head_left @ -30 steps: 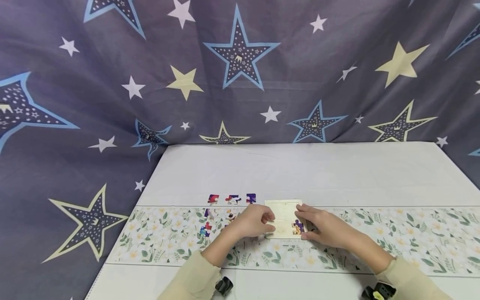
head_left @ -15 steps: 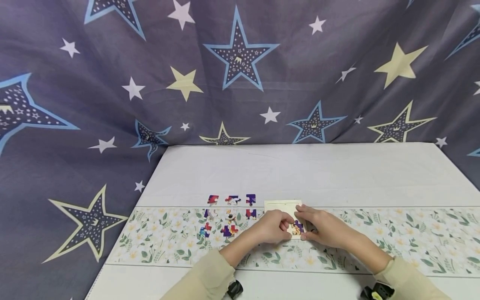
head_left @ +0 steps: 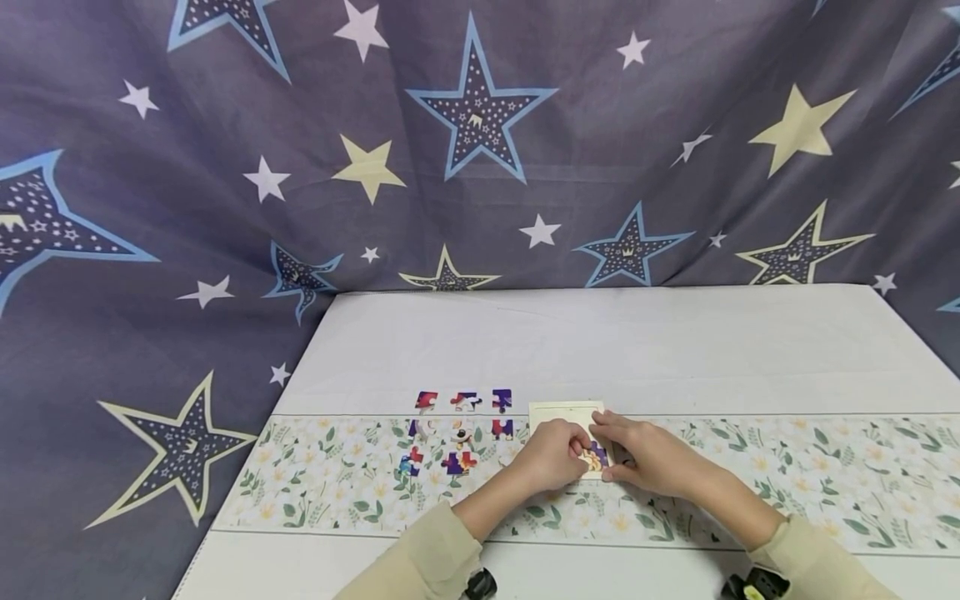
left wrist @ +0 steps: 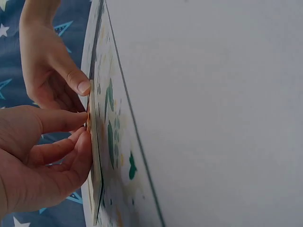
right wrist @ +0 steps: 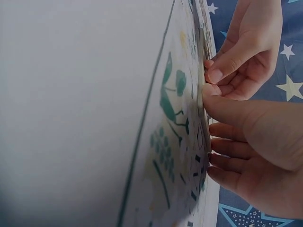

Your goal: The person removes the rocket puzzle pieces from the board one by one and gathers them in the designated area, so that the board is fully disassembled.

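A shallow cream puzzle tray (head_left: 547, 411) lies flat on the table. In its lower right corner sits a purple and orange puzzle piece (head_left: 596, 455). The curled left hand (head_left: 557, 454) has its thumb and fingertips at this piece, seemingly pinching it; the fingers partly cover the contact. At the tray's right side, the right hand (head_left: 648, 454) grips the edge between thumb and fingers. The left wrist view shows both hands close together over the thin tray (left wrist: 97, 179). In the right wrist view, the right thumb presses the tray's near edge (right wrist: 200, 71).
Several loose puzzle pieces (head_left: 461, 435) lie in spaced rows left of the tray. A floral strip (head_left: 315, 475) runs across the white table (head_left: 675, 333). A dark star-patterned cloth (head_left: 480, 217) hangs behind and at the sides.
The left hand has moved right, from the tray's left edge to the piece in the lower right corner, uncovering loose pieces. The right hand has stayed at the tray's right edge.
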A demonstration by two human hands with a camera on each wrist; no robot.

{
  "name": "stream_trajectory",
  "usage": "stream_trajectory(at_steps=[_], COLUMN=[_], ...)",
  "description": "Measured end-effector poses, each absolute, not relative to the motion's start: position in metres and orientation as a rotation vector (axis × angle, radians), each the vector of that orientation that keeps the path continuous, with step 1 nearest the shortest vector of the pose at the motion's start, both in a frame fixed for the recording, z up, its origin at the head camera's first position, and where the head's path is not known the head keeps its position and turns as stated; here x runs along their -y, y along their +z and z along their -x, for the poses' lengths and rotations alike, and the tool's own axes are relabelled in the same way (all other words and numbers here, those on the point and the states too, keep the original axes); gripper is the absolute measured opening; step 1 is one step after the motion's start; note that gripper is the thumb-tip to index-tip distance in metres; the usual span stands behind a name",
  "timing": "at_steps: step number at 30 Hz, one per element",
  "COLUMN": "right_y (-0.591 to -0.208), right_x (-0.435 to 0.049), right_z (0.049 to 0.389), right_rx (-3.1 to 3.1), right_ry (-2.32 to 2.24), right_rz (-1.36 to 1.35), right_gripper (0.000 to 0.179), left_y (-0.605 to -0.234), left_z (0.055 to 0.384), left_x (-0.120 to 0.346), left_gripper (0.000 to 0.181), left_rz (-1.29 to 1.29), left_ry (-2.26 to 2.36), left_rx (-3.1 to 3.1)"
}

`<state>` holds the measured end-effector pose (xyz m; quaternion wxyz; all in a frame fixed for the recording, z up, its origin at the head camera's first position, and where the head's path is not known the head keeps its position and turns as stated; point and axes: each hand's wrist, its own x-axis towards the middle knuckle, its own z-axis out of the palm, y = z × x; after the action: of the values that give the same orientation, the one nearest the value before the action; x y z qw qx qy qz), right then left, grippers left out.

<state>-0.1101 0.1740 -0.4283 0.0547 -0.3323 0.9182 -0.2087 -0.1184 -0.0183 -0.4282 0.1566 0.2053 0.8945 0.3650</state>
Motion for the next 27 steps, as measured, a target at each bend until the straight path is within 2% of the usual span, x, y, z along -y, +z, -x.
stream_trajectory(at_steps=[27], right_y=[-0.4287], right_x=[-0.1748], right_z=[0.1094], right_rx=[-2.788], right_ry=[-0.678], right_rz=[1.014], right_gripper=[0.059], left_y=[-0.4321], left_z=[0.1161], left_x=[0.0148], left_gripper=[0.008], left_rz=[-0.364], left_ry=[1.296], left_rx=[-2.462])
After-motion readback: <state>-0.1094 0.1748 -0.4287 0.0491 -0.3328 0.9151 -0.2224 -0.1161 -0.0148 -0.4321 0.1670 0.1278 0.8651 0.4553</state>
